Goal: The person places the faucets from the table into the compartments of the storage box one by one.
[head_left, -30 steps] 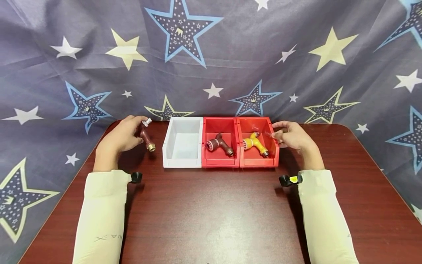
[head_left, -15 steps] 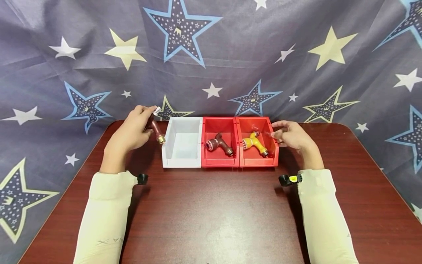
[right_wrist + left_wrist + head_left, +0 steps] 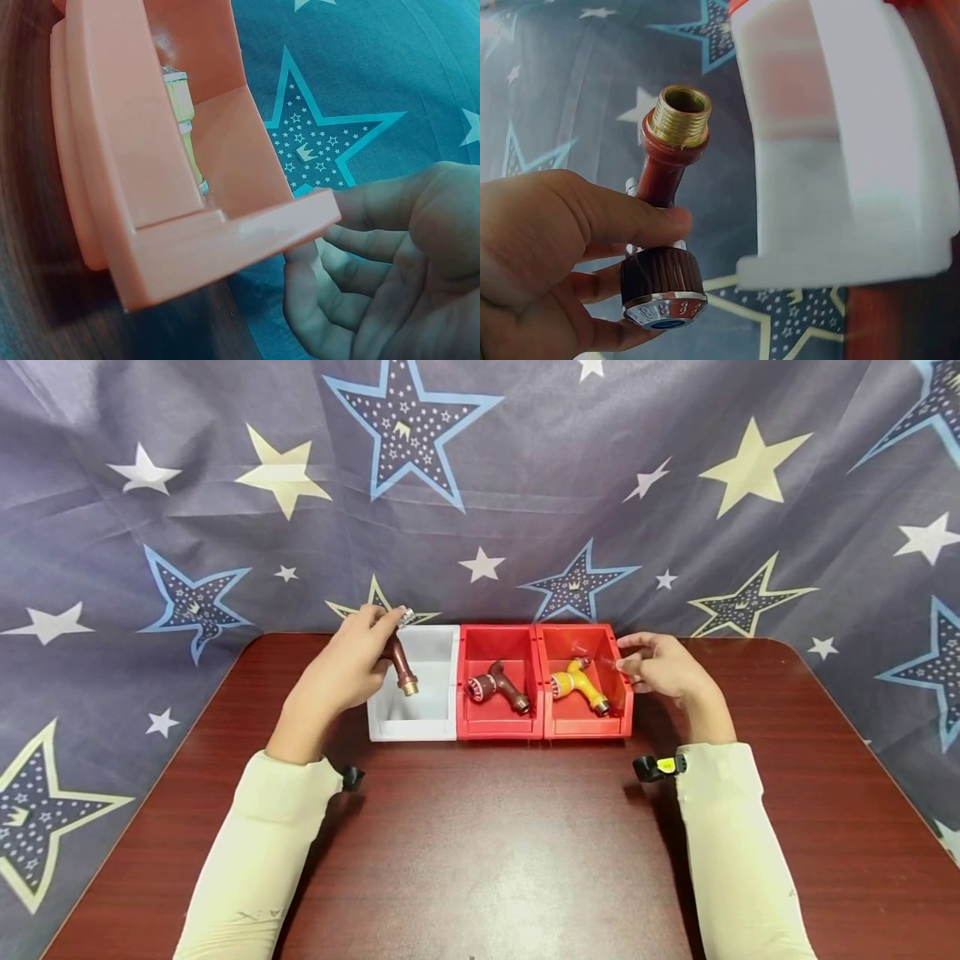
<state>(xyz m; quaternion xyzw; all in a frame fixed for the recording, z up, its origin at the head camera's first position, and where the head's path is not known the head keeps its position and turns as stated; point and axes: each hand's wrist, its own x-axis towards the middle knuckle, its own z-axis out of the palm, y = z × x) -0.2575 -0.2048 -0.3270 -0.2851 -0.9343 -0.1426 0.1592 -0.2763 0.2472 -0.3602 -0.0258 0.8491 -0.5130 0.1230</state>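
My left hand (image 3: pixel 337 668) holds a brown tap (image 3: pixel 400 665) over the white bin (image 3: pixel 420 730), its threaded brass end tilted down. In the left wrist view, the thumb and fingers pinch the tap (image 3: pixel 660 180) around its body, beside its dark ribbed knob (image 3: pixel 662 273). At the other end of the row, my right hand (image 3: pixel 666 670) grips the side wall of the right red bin (image 3: pixel 588 727). The right wrist view shows thumb and fingertips at that bin's rim (image 3: pixel 247 238). A yellow tap (image 3: pixel 582 682) lies in this bin.
The middle red bin (image 3: pixel 501 727) holds another brown tap (image 3: pixel 512 690). All three bins stand side by side on a dark red wooden table (image 3: pixel 480 835). Behind them hangs a grey cloth (image 3: pixel 525 460) printed with stars.
My left hand has carried the brown tap rightward from the table's left side, past the white bin's left wall, to over that bin. My right hand has stayed at the right red bin.
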